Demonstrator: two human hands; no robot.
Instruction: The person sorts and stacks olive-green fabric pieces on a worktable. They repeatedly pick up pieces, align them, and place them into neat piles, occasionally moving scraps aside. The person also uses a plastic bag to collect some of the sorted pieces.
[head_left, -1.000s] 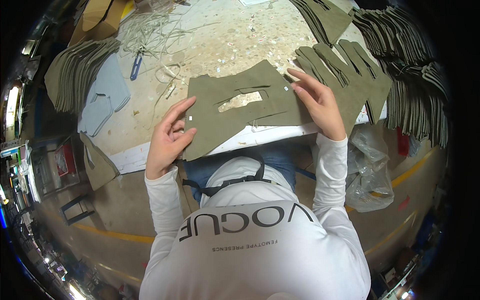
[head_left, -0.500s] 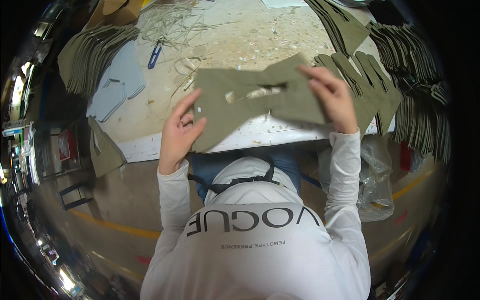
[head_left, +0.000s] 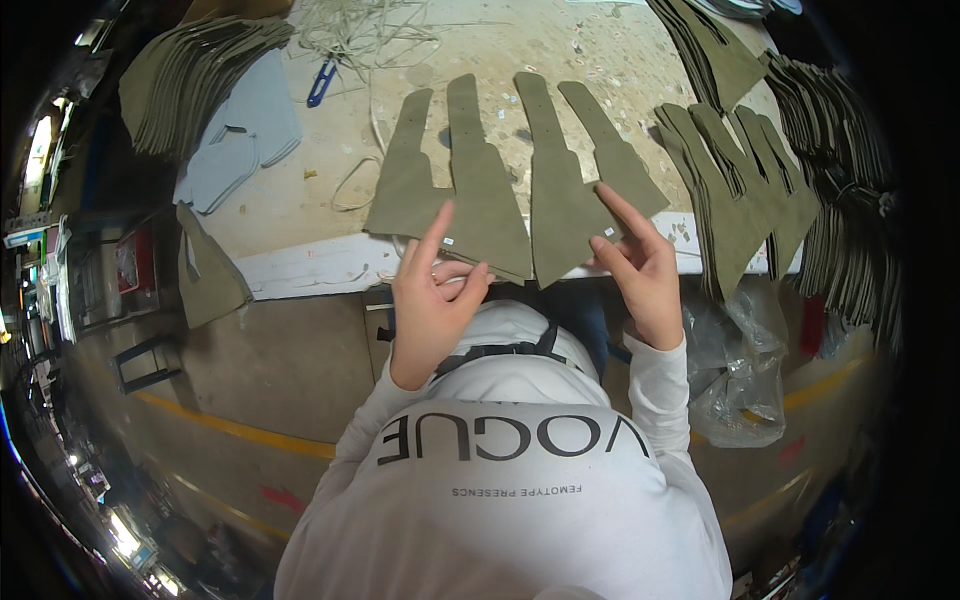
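Observation:
Two olive-green cut fabric pieces lie side by side at the near table edge, each with a pair of narrow prongs pointing away from me. On the left fabric piece (head_left: 478, 190), my left hand (head_left: 435, 310) rests its stretched index finger, with the thumb and other fingers by the near edge. My right hand (head_left: 648, 275) touches the right fabric piece (head_left: 562, 195), index finger extended and thumb apart. Both hands are open. Small white stickers show on the pieces near my fingers.
Stacked olive pieces (head_left: 190, 90) and pale blue-grey pieces (head_left: 240, 150) lie at left, beside a blue cutter (head_left: 321, 83). Thin fabric strips (head_left: 365, 35) are heaped at the back. More olive pieces (head_left: 735, 200) lie at right, near a bundled stack (head_left: 835, 170). One piece (head_left: 208, 275) overhangs the left edge.
The olive fabric held up between both hands is now down on the table as two separate pieces. My hands have moved closer together and toward me.

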